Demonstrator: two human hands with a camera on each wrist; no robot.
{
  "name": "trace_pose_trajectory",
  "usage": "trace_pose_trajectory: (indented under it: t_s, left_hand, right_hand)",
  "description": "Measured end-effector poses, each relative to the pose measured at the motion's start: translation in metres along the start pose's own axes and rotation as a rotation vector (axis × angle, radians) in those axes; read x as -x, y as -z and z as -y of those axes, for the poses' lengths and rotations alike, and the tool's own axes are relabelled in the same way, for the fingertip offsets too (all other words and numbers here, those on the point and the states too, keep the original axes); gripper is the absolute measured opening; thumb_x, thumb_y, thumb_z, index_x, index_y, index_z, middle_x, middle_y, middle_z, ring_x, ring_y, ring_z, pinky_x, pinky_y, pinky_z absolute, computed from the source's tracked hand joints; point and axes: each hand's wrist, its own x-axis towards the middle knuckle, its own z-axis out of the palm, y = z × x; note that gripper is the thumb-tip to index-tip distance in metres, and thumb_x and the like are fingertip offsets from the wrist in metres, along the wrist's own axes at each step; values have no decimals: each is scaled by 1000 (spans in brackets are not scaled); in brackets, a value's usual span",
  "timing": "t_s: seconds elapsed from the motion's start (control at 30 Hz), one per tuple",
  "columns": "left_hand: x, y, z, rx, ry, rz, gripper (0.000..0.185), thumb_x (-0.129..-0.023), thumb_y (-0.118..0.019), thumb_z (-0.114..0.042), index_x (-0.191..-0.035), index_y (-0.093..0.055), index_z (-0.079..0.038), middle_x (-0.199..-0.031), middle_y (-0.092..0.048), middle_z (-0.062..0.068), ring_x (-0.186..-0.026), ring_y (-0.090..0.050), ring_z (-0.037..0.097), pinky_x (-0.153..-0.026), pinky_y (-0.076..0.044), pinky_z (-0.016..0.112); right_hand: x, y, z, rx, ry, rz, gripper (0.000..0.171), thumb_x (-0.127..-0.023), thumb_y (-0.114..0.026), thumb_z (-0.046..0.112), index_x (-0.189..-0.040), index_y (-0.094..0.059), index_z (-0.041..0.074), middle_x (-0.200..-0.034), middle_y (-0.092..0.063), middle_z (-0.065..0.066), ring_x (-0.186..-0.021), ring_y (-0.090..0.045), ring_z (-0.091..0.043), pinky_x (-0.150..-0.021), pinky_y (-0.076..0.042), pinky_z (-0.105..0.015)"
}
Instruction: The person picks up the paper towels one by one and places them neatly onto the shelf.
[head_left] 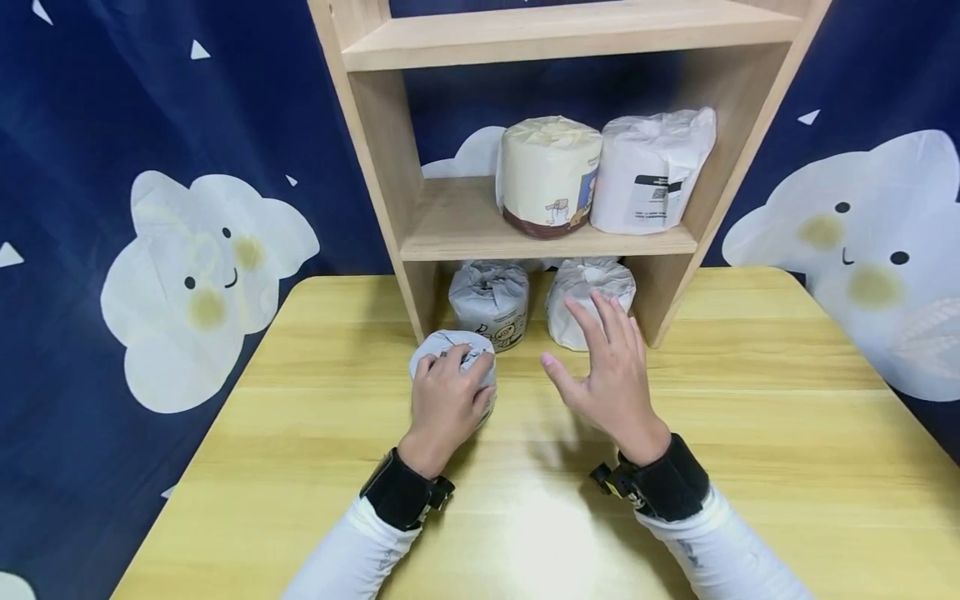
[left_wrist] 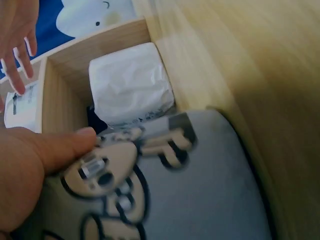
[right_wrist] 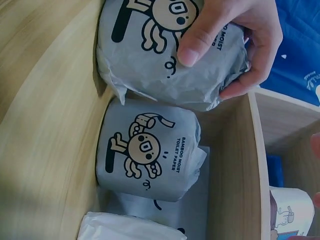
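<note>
A grey-wrapped toilet paper roll [head_left: 442,342] stands on the table before the shelf's left side. My left hand [head_left: 446,404] grips it from above, with fingers over its top and thumb against its printed side. My right hand [head_left: 613,379] is raised in front of the lower compartment, fingers spread and holding nothing. Behind that hand, a white toilet paper roll [head_left: 561,321] stands in the lower right of the shelf. A second grey roll [head_left: 487,296] with a cartoon print is in the lower left, just behind the gripped one.
The wooden shelf [head_left: 547,247] stands at the back of the light wooden table [head_left: 315,433]. On its middle board are a cream toilet paper roll [head_left: 547,171] and a white roll with a black label [head_left: 633,171], side by side. A dark blue cloud-patterned cloth [head_left: 67,125] hangs behind.
</note>
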Motion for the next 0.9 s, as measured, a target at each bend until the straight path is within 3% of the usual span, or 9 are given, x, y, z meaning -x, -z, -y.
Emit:
trace_pose_trajectory:
  t_s: [0.27,0.53,0.9]
  left_hand:
    - [-3,-10,-1,-29,-41,-34,40,-76,-81,-39,-108,-70,-18,-104,-65,14,-95,-62,26,-75,-46,45]
    - [-17,-23,-8,-20,-39,-82,24,-80,-72,-28,-102,-71,-19,-97,-64,11,-93,-61,22,-74,-46,45]
    - [-30,-35,-19,-37,-25,-54,27,-81,-72,-31,-106,-73,-22,-99,-64,9,-93,-61,20,-76,-46,41]
  right_hand:
    - [0,2,1,11,8,2,65,-87,-56,51,-138,-51,10,-141,-43,-28,-131,-35,-49,-106,-21,-66]
    - [-1,5,0,14,2,-7,65,-88,-56,51,-138,-50,11,-142,-42,-25,-133,-34,-48,-106,-22,-65]
    - [0,6,0,25,-10,3,65,-87,-56,50,-138,-51,10,-141,-43,-27,-133,-34,-47,-105,-22,-66]
